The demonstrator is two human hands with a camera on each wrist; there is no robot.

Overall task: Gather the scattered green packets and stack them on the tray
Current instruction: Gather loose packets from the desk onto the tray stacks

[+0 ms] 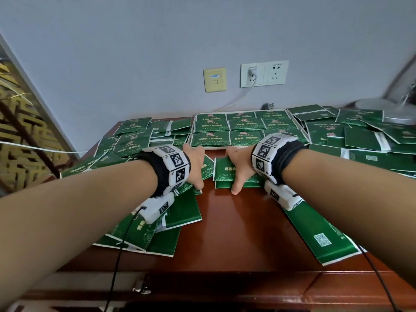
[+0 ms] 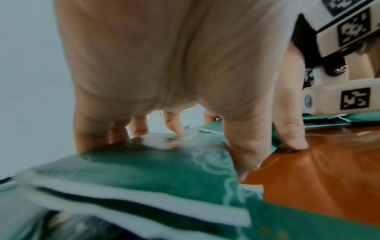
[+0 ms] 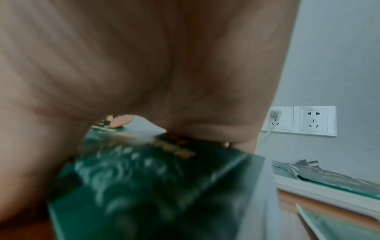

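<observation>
My left hand (image 1: 195, 164) grips a green packet (image 1: 207, 168) on the wooden table, fingers over its far edge and thumb at its near side. In the left wrist view the fingers (image 2: 174, 126) press onto that packet (image 2: 154, 170). My right hand (image 1: 238, 164) holds a small stack of green packets (image 1: 225, 174), thumb on the near edge, fingers at the far edge. The same stack (image 3: 154, 186) fills the right wrist view, blurred. Just beyond both hands lies the white tray (image 1: 216, 147), with rows of green packets laid flat in it.
Loose green packets are heaped left (image 1: 132, 140) and right (image 1: 360, 136) of the tray, and under both forearms (image 1: 157, 233) (image 1: 319, 235). A grey lamp base (image 1: 382, 109) stands at the back right. Wall sockets (image 1: 264, 74) with a plugged cable are behind. Bare wood (image 1: 236, 233) shows between my arms.
</observation>
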